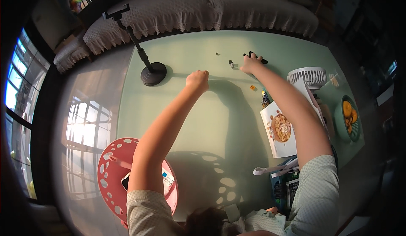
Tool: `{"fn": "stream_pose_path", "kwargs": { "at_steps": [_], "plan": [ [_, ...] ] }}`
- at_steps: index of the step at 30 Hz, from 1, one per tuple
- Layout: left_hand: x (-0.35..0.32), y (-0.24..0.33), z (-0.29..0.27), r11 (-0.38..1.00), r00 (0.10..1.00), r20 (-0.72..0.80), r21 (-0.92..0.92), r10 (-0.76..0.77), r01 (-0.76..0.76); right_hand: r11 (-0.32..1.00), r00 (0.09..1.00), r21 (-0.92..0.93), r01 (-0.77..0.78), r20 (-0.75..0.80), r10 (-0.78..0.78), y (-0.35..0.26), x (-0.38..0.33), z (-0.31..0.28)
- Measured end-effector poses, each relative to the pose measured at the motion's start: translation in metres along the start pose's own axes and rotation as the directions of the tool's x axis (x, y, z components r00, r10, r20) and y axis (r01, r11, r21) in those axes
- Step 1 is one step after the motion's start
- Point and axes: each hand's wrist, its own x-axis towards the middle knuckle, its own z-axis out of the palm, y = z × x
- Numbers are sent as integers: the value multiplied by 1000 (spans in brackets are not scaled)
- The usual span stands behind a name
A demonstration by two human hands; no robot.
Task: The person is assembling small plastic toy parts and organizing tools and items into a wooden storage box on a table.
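Observation:
My left hand [198, 81] is closed in a fist over the middle of the pale green tabletop; whatever its fingers hold, if anything, is hidden. Farther off and to the right, my right hand [252, 64] has its fingers bent round a small black elongated object [263, 60], whose ends stick out on both sides. Just left of that hand lies a little grey-and-black piece [231, 63]. A tiny dark piece [217, 54] sits farther back. Nearer my right forearm is a small orange-yellow piece [253, 88].
A black phone stand [153, 73] rises at the far left. On the right are a white fan [311, 76], a green basket [358, 128] of yellow-orange food, a booklet [270, 143] and small dark pieces [265, 100]. A pink perforated basket [111, 151] is near left.

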Motion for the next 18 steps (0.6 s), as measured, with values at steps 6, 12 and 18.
{"fn": "stream_pose_path", "kwargs": {
  "at_steps": [6,12,18],
  "plan": [
    [53,3,-1,997,987,-160,75,12,0,837,871,242,491,-117,-477,-7,-62,12],
    [96,20,4,993,947,-297,59,118,-105,750,794,385,538,-531,-297,-14,-102,-26],
    [110,21,1,998,984,-167,18,57,-55,891,968,382,245,-53,-244,5,-45,-41]
  ]
}}
